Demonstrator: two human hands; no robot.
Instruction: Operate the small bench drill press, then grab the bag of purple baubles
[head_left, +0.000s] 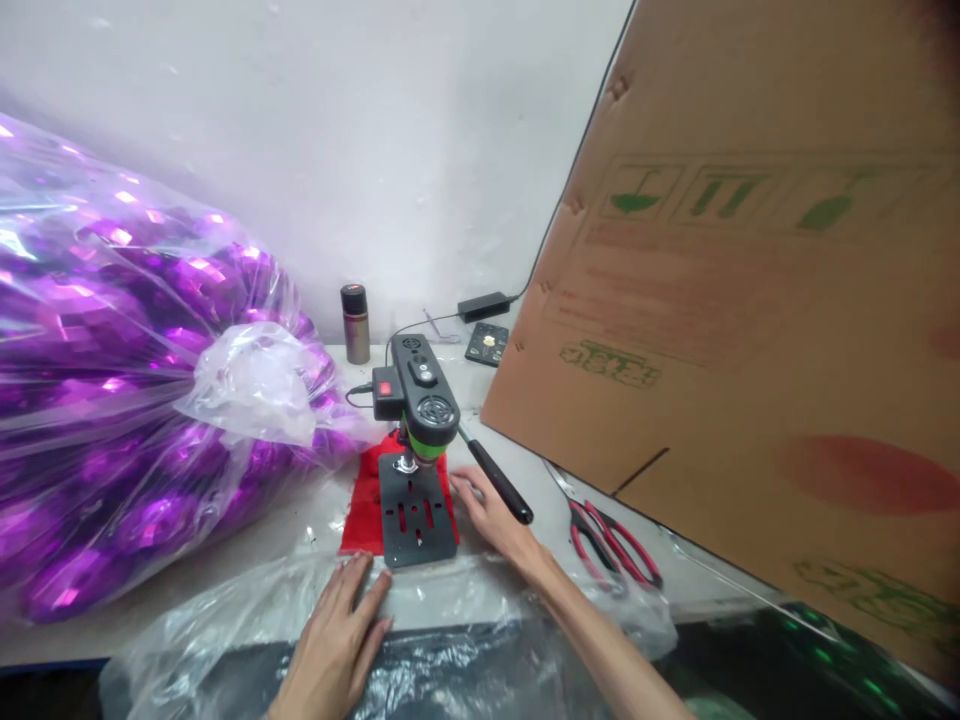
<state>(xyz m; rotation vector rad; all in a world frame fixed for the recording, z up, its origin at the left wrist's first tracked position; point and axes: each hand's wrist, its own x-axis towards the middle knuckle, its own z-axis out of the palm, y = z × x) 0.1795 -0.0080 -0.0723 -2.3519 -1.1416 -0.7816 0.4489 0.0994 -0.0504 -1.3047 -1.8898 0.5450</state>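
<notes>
A small bench drill press (425, 385) with a dark head, a green ring and a red switch stands on a slotted metal base plate (418, 520). Red cloth (364, 510) lies beneath that plate. My left hand (334, 630) rests open on clear plastic sheeting (247, 620), its fingertips near the front edge of the cloth and base. Beside the right edge of the base lies my right hand (484, 505), fingers extended and apart, with nothing visible in them. The press's black lever handle (501, 483) slants down just above my right hand.
A bag of shiny purple balls (150, 420) fills the left. A large cardboard box (735, 330) leans over the right. Red-handled scissors (611, 540) lie near its lower edge. Behind the press are a spray can (355, 325), a power adapter (484, 306) and a small black box (487, 343).
</notes>
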